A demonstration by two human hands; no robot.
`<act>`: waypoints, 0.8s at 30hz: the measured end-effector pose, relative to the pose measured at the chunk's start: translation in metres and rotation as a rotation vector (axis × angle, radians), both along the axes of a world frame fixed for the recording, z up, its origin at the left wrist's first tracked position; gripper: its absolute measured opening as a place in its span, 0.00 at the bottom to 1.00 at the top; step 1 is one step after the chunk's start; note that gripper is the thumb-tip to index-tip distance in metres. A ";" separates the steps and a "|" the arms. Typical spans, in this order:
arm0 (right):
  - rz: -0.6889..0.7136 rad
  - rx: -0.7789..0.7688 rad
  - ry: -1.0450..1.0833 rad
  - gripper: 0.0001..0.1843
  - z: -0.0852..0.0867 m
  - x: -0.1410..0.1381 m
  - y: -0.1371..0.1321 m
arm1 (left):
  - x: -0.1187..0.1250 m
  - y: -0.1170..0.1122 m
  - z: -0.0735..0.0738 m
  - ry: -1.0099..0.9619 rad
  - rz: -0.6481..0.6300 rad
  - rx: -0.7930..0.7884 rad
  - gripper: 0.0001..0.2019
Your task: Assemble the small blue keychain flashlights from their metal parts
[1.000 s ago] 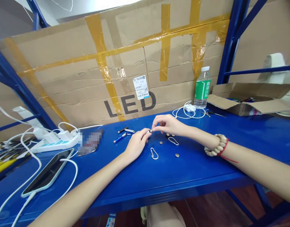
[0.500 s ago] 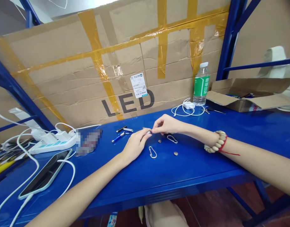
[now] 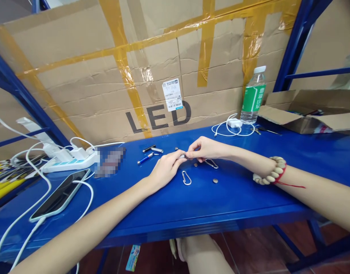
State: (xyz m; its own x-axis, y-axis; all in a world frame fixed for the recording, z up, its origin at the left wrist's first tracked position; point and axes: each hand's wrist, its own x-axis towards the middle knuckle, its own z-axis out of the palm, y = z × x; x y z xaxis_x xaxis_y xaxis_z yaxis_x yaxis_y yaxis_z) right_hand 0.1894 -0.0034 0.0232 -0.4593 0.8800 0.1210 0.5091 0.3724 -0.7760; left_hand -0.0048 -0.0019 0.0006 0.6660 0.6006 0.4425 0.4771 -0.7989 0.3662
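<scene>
My left hand [image 3: 165, 168] holds a small silver metal tube [image 3: 183, 155] between thumb and fingers above the blue table. At the tube's dark right end, my right hand [image 3: 205, 148] pinches with thumb and forefinger; its other fingers are curled. Just below the hands lie a silver carabiner [image 3: 183, 177] and two small round metal discs [image 3: 215, 181], like button cells. Another carabiner [image 3: 212, 164] is partly under my right hand. Left of the hands rest a blue metal tube [image 3: 145, 158], a black one [image 3: 149, 148] and a silver one [image 3: 157, 150]. A tiny metal piece [image 3: 176, 148] sits behind my left fingers.
A big taped cardboard box [image 3: 152, 76] stands along the back. To the right are a water bottle [image 3: 253, 97], a white cable with charger [image 3: 234, 123] and an open carton [image 3: 295, 118]. On the left lie a phone [image 3: 61, 196] and a power strip [image 3: 69, 163] with cables.
The view has shifted slightly, so things sit at different places in the picture. Both hands stay together at the silver tube. The tiny metal piece behind my left fingers shows more clearly.
</scene>
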 end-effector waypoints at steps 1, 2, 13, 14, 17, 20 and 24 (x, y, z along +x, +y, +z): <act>-0.019 -0.007 0.008 0.20 0.000 -0.001 0.000 | 0.000 0.000 0.000 -0.014 0.020 -0.029 0.11; -0.037 -0.017 0.021 0.21 -0.001 -0.001 0.000 | 0.001 -0.001 0.001 -0.032 0.031 -0.055 0.12; -0.125 0.393 0.112 0.19 0.006 -0.004 0.000 | 0.006 0.002 0.002 -0.227 0.066 -0.094 0.10; -0.073 0.466 0.124 0.18 0.006 -0.003 0.001 | 0.006 0.003 0.001 -0.232 0.062 -0.107 0.10; -0.004 0.677 0.089 0.13 0.006 0.002 0.004 | 0.005 0.004 0.000 -0.219 0.034 -0.151 0.10; 0.016 0.766 0.011 0.12 0.007 0.005 0.005 | 0.005 0.005 0.000 -0.185 0.020 -0.182 0.10; 0.089 0.725 -0.082 0.11 0.010 0.008 0.005 | 0.005 0.004 0.000 -0.152 -0.011 -0.201 0.10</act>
State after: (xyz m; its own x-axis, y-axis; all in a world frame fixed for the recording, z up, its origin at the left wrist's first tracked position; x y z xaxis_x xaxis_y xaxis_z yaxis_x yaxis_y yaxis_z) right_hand 0.1973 0.0016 0.0337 -0.5576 0.5511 0.6208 0.4989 0.8202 -0.2800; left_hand 0.0005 0.0021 0.0009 0.6080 0.6797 0.4104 0.3965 -0.7077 0.5847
